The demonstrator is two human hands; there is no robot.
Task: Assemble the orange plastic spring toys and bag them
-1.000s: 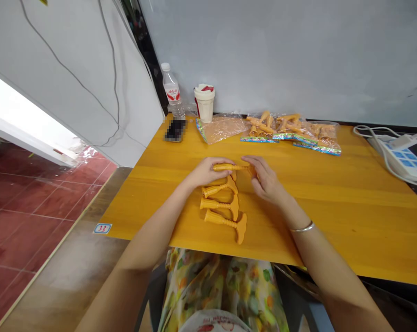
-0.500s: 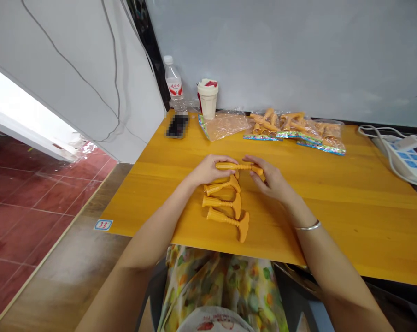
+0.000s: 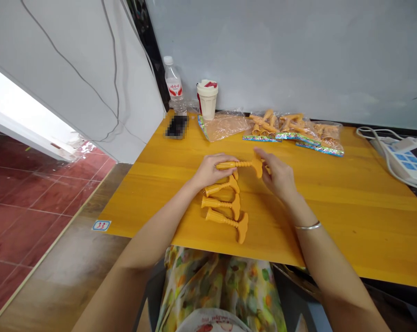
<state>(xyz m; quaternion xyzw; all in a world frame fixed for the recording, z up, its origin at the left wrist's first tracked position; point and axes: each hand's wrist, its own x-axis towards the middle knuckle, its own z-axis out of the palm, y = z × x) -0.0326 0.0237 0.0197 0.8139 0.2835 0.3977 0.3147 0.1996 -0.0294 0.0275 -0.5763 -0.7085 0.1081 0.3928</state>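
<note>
Wooden table (image 3: pixel 332 193), seen from the seated person's viewpoint. Along its far side lie a flat clear bag (image 3: pixel 229 125) and, to its right, clear bags (image 3: pixel 294 129) filled with orange pieces; a white power strip (image 3: pixel 410 163) with looped cable lies at the far right. A labelled clear bottle (image 3: pixel 175 87) stands upright at the far left corner, near a lidded white cup (image 3: pixel 207 101). Left hand (image 3: pixel 210 171): grip closed, the thumb and fingers clasping the fluted end of the held T-shaped piece. Right hand (image 3: pixel 279 177): grip partly open, the fingers bent around the crossbar side; whether they pinch it cannot be told. A dark, pixelated phone-like object (image 3: pixel 177 126) lies in front of the bottle.

The held T-shaped piece (image 3: pixel 243 164), orange, is between the hands over the middle of the table. Its long axis runs left to right, nearly level in the view, the fluted end pointing left and the crossbar right. Three loose T-shaped pieces (image 3: pixel 222 202) lie in a column nearer the person, all with crossbars to the right; the nearest slants toward the person at that end, the farthest slants away. A partly hidden piece (image 3: pixel 236 174) shows just beside the left fingertips. Smallest details: a label numbered 33 (image 3: pixel 101 225) at the near left corner, and a silver bracelet (image 3: pixel 308 226) on the right wrist
</note>
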